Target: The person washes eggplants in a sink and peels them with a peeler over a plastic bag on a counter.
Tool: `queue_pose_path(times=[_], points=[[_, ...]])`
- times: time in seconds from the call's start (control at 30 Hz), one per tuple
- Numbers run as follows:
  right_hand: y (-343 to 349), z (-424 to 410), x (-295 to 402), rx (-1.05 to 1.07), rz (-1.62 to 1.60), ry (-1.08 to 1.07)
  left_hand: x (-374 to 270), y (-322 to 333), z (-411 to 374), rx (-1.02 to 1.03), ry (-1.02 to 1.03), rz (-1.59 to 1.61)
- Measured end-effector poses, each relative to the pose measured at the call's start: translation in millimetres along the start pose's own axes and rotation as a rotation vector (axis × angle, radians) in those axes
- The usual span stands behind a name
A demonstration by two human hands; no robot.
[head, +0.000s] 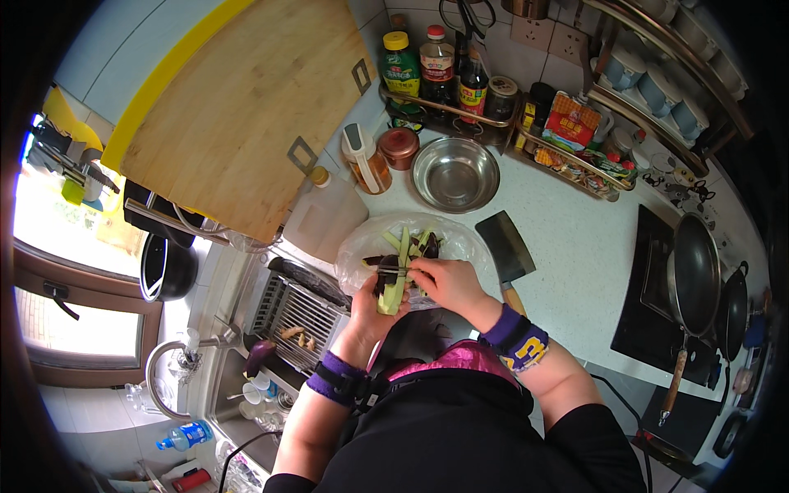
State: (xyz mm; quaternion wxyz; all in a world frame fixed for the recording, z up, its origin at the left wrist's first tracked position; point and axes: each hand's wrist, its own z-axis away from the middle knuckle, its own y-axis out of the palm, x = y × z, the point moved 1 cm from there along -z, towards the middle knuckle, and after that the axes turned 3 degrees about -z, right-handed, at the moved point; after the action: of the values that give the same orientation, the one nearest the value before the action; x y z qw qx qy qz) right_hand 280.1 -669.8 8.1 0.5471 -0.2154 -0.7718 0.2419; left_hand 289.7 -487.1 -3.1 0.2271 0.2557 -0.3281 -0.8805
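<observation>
My left hand [370, 306] grips a partly peeled eggplant [389, 300], its pale green flesh showing beside dark purple skin. In my right hand [449, 283] is a peeler [394, 269], its metal head lying across the eggplant. Beneath both hands a clear plastic bag [471, 246] is spread on the counter. Dark and pale peelings [425, 242] lie on it, and a long pale strip stands out past the peeler. Just right of the bag rests a cleaver [505, 241] with a wooden handle.
Behind the bag stand a steel bowl [455, 175], a plastic jug [327, 215] and an oil pitcher [366, 159]. At left, a drying rack [302, 314] holds ginger pieces [299, 336]; another eggplant [259, 357] lies at the sink's edge. A frying pan [693, 277] sits on the hob at right.
</observation>
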Motion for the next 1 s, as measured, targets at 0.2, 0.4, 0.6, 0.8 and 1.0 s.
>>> queue_pose_path(times=[0.2,0.4,0.6,0.8,1.0], points=[[8.4,-12.7,-17.1,0.028,0.004,0.146,-2.1,-5.7,0.7,0.112,0.012,-0.060],[18.0,-9.0,-50.9,0.190,0.164,0.319,-3.4,0.5,9.9,0.296,0.005,-0.106],[25.0,1.7,-58.4,0.163,0.074,0.503,-11.1,-7.0,-4.0,0.113,0.073,-0.151],[25.4,-1.4,-51.7,0.184,-0.412,0.538,-3.1,-6.3,-12.1,0.022,0.143,-0.304],[31.6,-3.5,-40.2,0.103,-0.674,0.489,-0.3,11.8,-9.6,-0.012,0.271,-0.364]])
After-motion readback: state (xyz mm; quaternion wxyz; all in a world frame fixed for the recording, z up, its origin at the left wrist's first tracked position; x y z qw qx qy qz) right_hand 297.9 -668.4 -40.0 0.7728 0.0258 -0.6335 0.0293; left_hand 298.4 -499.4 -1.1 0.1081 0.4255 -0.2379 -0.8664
